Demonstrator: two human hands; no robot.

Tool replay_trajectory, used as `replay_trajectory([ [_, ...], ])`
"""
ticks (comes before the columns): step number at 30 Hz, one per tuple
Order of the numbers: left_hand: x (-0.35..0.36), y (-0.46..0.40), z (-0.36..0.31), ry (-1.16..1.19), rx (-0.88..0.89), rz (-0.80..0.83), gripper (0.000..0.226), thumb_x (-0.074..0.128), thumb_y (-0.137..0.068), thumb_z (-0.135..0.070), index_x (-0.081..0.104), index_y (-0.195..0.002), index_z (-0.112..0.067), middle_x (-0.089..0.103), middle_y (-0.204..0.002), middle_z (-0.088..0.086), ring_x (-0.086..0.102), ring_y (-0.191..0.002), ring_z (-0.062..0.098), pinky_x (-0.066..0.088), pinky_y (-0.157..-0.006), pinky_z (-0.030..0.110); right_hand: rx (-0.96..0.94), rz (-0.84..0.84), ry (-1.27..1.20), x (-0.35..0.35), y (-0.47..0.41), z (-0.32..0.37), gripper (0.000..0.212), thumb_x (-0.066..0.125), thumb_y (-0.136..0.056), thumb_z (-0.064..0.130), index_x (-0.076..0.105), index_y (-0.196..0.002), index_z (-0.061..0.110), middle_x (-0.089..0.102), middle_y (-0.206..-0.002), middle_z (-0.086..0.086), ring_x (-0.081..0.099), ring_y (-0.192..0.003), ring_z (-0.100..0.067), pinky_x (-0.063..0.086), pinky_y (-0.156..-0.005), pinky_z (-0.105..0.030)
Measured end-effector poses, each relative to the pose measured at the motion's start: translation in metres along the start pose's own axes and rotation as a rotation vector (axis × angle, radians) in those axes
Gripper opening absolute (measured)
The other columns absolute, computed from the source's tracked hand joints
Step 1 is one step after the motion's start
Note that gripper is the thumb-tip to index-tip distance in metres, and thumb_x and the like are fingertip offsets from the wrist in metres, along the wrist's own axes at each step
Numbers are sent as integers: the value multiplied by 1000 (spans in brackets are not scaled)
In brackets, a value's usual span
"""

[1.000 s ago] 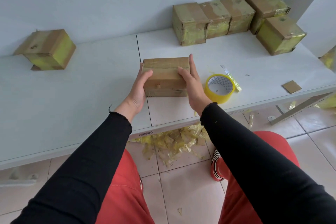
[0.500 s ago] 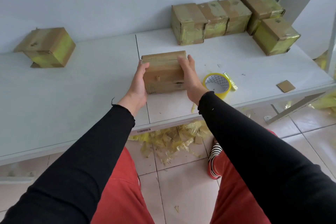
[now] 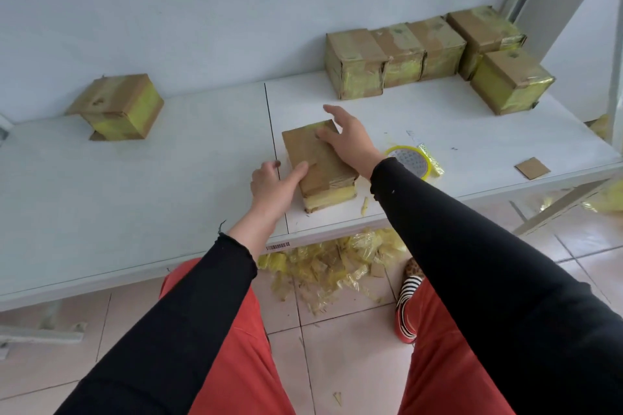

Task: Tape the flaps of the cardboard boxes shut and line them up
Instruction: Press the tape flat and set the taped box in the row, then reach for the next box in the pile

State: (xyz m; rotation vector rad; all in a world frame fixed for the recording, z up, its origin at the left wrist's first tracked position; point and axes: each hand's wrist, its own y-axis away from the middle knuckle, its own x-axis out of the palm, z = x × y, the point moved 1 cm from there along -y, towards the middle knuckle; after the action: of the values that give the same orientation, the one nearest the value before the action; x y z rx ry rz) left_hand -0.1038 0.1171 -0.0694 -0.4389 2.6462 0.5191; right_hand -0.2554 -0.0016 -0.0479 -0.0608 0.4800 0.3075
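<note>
**Seven boxes on one white table**

Here one long white table (image 3: 168, 185), smooth and flat with a thin seam across its middle, runs along a pale wall. Seven cardboard boxes stand on it, all squarish and brown with glossy yellow tape on their sides. Four form a row (image 3: 424, 50) against the wall at the far right, touching one another; a fifth box (image 3: 510, 81) sits just in front of the row's right end. A sixth box (image 3: 116, 108) stands alone at the far left, tilted on a loose flap. The seventh, the near box (image 3: 317, 162), lies close to the front edge, its top flaps closed.

The left hand (image 3: 273, 185) rests at its near left corner, thumb laid on the top, fingers loose. The right hand (image 3: 350, 141) lies spread and flat over the far right corner, gripping nothing.

One roll of yellow tape (image 3: 409, 162) lies flat just right of that box. One small cardboard square (image 3: 532, 167) lies near the right edge. Crumpled tape scraps (image 3: 333, 263) litter the tiled floor.
</note>
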Motion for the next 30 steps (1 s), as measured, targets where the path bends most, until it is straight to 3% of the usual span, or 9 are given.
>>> replay_trajectory([
  [4, -1, -19, -5, 187, 114, 1, 82, 58, -99, -56, 14, -164, -32, 11, -171, -10, 15, -156, 13, 19, -125, 43, 127, -138, -268, -15, 34, -13, 55, 51, -107, 35, 39, -157, 14, 43, -159, 0, 40, -145, -15, 32, -105, -23],
  [8, 11, -44, -27, 325, 128, 31, 80, 63, -98, -50, 18, -162, -34, 12, -171, -10, 19, -155, 10, 24, -123, 40, 203, -117, -425, 10, 84, -22, 71, 53, -104, 47, 24, -162, 19, 31, -165, 4, 31, -150, -10, 28, -111, -23],
  [10, 22, -53, -32, 407, 100, 68, 64, 69, -97, -41, 37, -150, -30, 37, -161, 1, 53, -133, 7, 49, -106, 36, 212, -148, -474, 25, 97, -26, 67, 55, -104, 44, 28, -160, 20, 43, -158, 4, 44, -142, -7, 36, -107, -20],
  [12, 31, -58, -31, 501, 79, 65, 44, 74, -95, -30, 49, -130, -22, 59, -139, 9, 72, -93, 1, 60, -70, 28, 199, -215, -574, 35, 100, -31, 47, 56, -105, 31, 44, -149, 18, 63, -136, 2, 63, -117, -3, 49, -88, -16],
  [15, 35, -65, -25, 541, 88, 52, 34, 74, -94, -24, 50, -117, -23, 64, -130, 9, 71, -97, 6, 56, -58, 24, 183, -301, -630, 45, 96, -33, 29, 53, -106, 22, 53, -135, 18, 70, -119, -2, 69, -105, -9, 57, -82, -25],
  [21, 28, -62, -35, 420, 115, 77, 49, 73, -95, -30, 42, -133, -22, 49, -146, 9, 64, -117, 22, 55, -58, 18, 178, -289, -580, 42, 96, -29, 28, 54, -105, 29, 54, -133, 22, 71, -117, 2, 69, -107, -13, 58, -90, -33],
  [25, 18, -42, -26, 263, 90, 128, 106, 82, -86, -46, 9, -162, -31, 15, -165, -1, 51, -135, 13, 47, -99, 23, 226, -189, -504, 30, 96, -28, 48, 55, -105, 41, 50, -146, 17, 67, -133, 4, 63, -122, -7, 50, -104, -29],
  [28, 19, -22, -12, 234, 71, 90, 115, 82, -79, -60, 7, -163, -34, 22, -166, -1, 34, -148, 17, 34, -115, 36, 261, -123, -454, 25, 94, -26, 60, 54, -103, 48, 43, -153, 16, 57, -147, -1, 54, -136, -16, 44, -114, -39],
  [30, 22, -14, -8, 217, 84, 100, 108, 81, -80, -60, 16, -162, -32, 45, -152, -10, 48, -136, 7, 42, -103, 25, 261, -106, -442, 22, 95, -24, 57, 53, -104, 47, 44, -151, 18, 62, -140, 5, 59, -125, -5, 49, -98, -22],
])
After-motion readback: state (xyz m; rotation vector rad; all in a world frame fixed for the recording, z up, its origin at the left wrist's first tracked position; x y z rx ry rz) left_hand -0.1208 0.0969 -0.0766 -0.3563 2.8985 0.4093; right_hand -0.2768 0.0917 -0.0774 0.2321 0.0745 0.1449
